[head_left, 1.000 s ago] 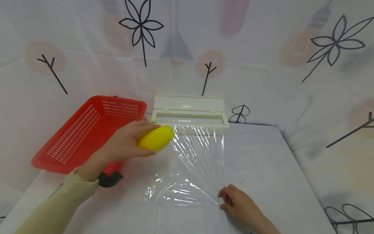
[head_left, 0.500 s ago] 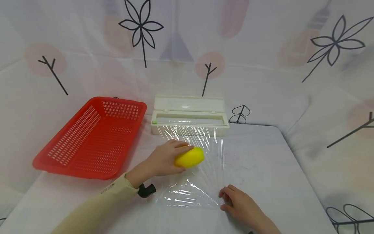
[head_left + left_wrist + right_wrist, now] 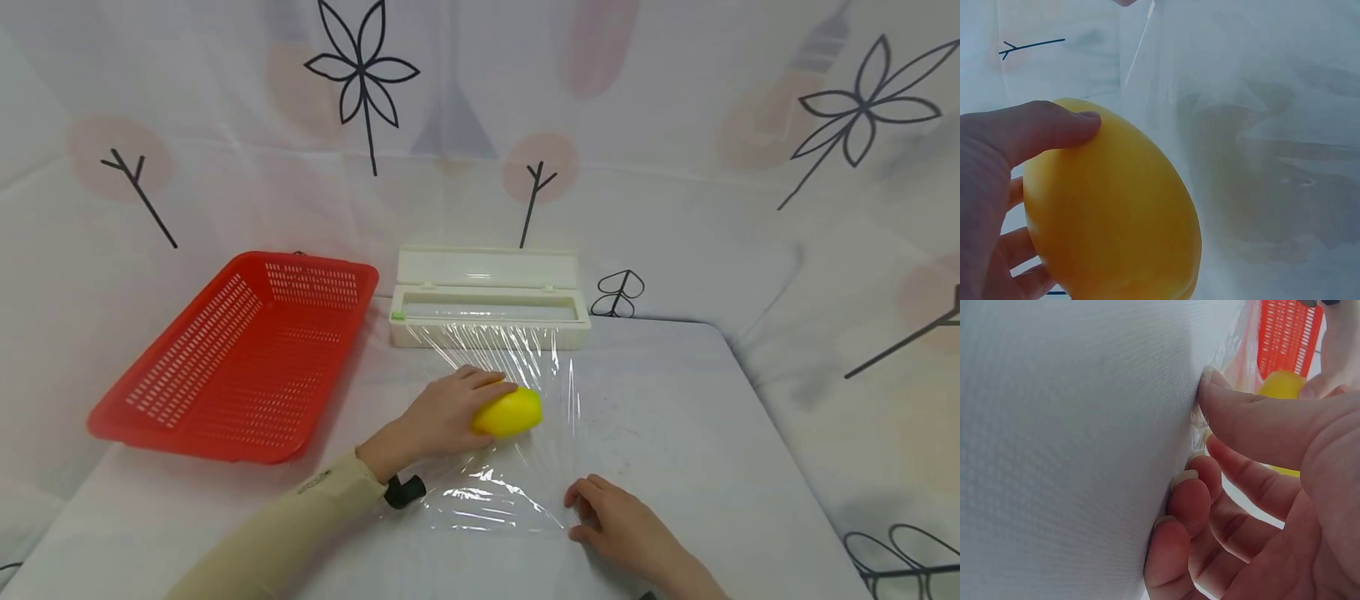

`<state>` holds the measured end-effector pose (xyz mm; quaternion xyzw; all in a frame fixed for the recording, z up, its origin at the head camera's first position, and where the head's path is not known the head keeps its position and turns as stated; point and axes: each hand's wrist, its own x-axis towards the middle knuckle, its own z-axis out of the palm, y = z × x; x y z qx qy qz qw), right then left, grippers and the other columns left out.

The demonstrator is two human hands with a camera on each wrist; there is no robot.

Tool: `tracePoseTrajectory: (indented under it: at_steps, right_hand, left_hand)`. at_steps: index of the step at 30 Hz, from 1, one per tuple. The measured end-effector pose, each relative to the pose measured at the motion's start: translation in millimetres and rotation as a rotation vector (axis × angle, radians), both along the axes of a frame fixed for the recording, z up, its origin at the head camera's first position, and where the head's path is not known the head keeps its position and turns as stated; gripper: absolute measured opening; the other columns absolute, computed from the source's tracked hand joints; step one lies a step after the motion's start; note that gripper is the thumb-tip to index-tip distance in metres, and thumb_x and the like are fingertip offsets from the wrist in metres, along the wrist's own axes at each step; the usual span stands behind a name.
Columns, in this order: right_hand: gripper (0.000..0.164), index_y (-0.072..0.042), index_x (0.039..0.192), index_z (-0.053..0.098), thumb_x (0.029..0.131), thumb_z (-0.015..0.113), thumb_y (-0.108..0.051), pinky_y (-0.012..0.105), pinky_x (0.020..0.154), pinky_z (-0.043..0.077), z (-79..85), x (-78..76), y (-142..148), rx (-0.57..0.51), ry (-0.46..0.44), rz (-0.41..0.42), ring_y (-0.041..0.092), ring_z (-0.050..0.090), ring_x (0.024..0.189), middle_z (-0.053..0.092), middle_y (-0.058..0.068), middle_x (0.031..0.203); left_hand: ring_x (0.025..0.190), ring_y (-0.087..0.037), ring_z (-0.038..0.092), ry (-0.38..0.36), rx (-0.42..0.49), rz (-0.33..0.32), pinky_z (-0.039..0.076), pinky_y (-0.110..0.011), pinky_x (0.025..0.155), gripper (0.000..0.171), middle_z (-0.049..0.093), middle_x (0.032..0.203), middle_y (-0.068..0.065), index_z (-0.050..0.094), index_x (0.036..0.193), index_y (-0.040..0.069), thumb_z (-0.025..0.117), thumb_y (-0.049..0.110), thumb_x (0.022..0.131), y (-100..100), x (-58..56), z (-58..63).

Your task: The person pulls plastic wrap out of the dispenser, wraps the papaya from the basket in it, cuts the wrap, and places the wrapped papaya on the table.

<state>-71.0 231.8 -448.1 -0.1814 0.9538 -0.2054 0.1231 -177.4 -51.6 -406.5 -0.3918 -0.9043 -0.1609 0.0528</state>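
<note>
My left hand (image 3: 442, 414) grips a smooth yellow oval fruit (image 3: 512, 412) over the middle of a sheet of cling film (image 3: 480, 504). In the left wrist view the thumb lies across the near side of the fruit (image 3: 1116, 206), with fingers curled behind it. Whether the fruit touches the film, I cannot tell. Near the front, my right hand (image 3: 622, 529) pinches the film's right corner between thumb and fingers, its fingertips against the white tabletop in the right wrist view. Creases run toward that corner. The film comes from a white cling film dispenser (image 3: 491, 336) with its lid raised.
A red plastic basket (image 3: 300, 400) with slotted walls stands left of the dispenser. The white table (image 3: 675, 417) has its right edge beside a patterned cloth backdrop (image 3: 675, 208). A dark strap piece (image 3: 405, 492) shows at my left wrist.
My left hand has carried the yellow fruit from beside the basket rightward and toward me, over the film. My right hand stays at the film's corner.
</note>
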Motion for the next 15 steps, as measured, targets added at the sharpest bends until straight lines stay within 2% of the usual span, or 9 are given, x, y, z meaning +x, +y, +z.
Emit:
tracePoseTrajectory:
  at_steps: [4,11,15]
  right_hand:
    - [0.033,-0.022,0.100,0.060,0.078,0.085,-0.020,0.023,0.064,0.044,1.1,0.2,0.3,-0.015,-0.007,-0.002,0.003,0.044,0.072,0.044,-0.012,0.082]
    - [0.033,-0.023,0.103,0.062,0.079,0.084,-0.021,0.024,0.066,0.046,1.5,1.0,1.6,-0.047,0.000,0.009,0.002,0.045,0.073,0.047,-0.014,0.084]
    - [0.036,-0.024,0.104,0.062,0.077,0.086,-0.026,0.024,0.065,0.044,2.4,0.4,4.2,-0.049,-0.015,0.019,0.002,0.045,0.073,0.046,-0.014,0.083]
  left_hand:
    - [0.124,-0.021,0.050,0.012,-0.022,-0.004,0.049,-0.040,0.097,0.067,0.056,0.141,-0.001,0.054,0.142,0.021,0.079,0.034,0.081,4.1,-5.1,-4.5]
    - [0.118,-0.021,0.052,-0.024,-0.027,0.004,0.050,-0.038,0.093,0.062,0.059,0.133,0.002,0.053,0.133,0.016,0.081,0.029,0.079,5.2,-7.2,-10.6]
    - [0.127,-0.023,0.048,-0.047,-0.022,-0.026,0.044,-0.041,0.103,0.064,0.053,0.143,-0.002,0.053,0.137,0.017,0.081,0.028,0.081,5.3,-6.2,-11.6]
